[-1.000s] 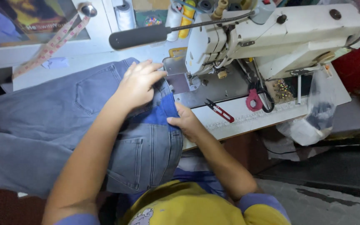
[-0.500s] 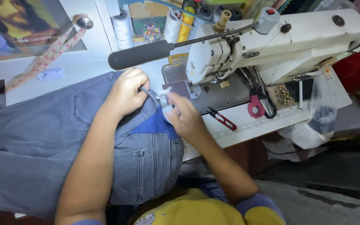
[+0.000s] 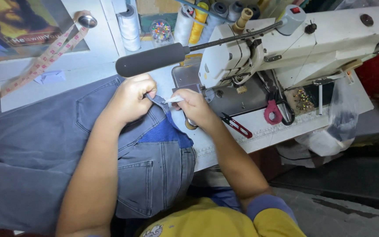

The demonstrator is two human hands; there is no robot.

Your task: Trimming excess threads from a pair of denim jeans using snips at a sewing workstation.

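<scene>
1. A measuring tape (image 3: 40, 61) hangs at the 10 o'clock corner of the view, draped diagonally from a round metal knob down across the white table (image 3: 66, 83).
2. The grey jeans (image 3: 36, 145) spread over the table's left half, from 9 o'clock towards the centre; a back pocket shows at about 7 o'clock from the hands, and a patch of blue cloth (image 3: 165, 131) lies on them just below the hands.
3. The left hand (image 3: 130, 98) sits on the jeans just left of centre, fingers curled together and pinching a grey edge of the denim at its 2 o'clock side.
4. A grey foam-covered lamp arm (image 3: 152, 59) crosses above the left hand at 12 o'clock, running up and right over the machine.
5. The right hand (image 3: 194, 107) is at centre, just beside the left; its fingers are pressed together, pinching a small white slip (image 3: 174, 99) that points at the left hand, towards 9 o'clock. I cannot tell what the slip is made of.
6. Thread cones (image 3: 198, 17), white and yellow, stand at 12 o'clock behind the machine.
7. The white sewing machine (image 3: 312, 39) fills the 1 to 2 o'clock area; its needle end is just at 1 o'clock from the right hand.
8. Red thread snips (image 3: 237, 126) lie on the table at 4 o'clock from the right hand.
9. Red-handled scissors (image 3: 275, 112) lie further right, at 3 o'clock, under the machine's arm.
</scene>
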